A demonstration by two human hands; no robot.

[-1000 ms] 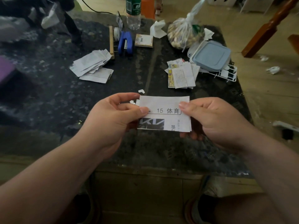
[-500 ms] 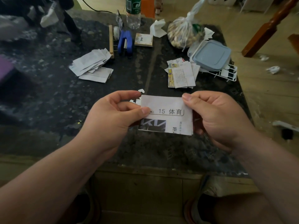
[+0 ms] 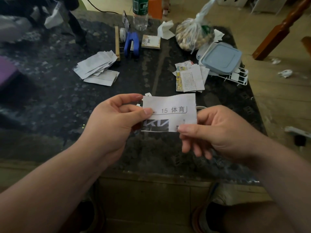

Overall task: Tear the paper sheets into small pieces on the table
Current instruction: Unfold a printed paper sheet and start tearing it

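I hold a small printed piece of newspaper (image 3: 175, 106) above the near part of the dark stone table (image 3: 50, 101). My left hand (image 3: 114, 121) pinches its left edge between thumb and fingers. My right hand (image 3: 217, 132) pinches the lower right corner with the thumb on top and the other fingers loosely spread below. A heap of torn white pieces (image 3: 97, 66) lies at the left middle of the table. A second stack of printed pieces (image 3: 190, 78) lies at the right middle. A tiny scrap (image 3: 148, 94) lies just behind the held piece.
At the back stand a blue stapler-like tool (image 3: 132, 44), a wooden strip (image 3: 117, 42), a small booklet (image 3: 151, 42), a plastic bottle (image 3: 140, 14), a knotted bag (image 3: 193, 36) and a blue-lidded box (image 3: 220, 58) on a white wire rack (image 3: 239, 79). Wooden floor lies to the right.
My right hand slid from the paper's upper right edge down to its lower right corner. The paper has tilted up a little and sits slightly higher. My left hand keeps its pinch.
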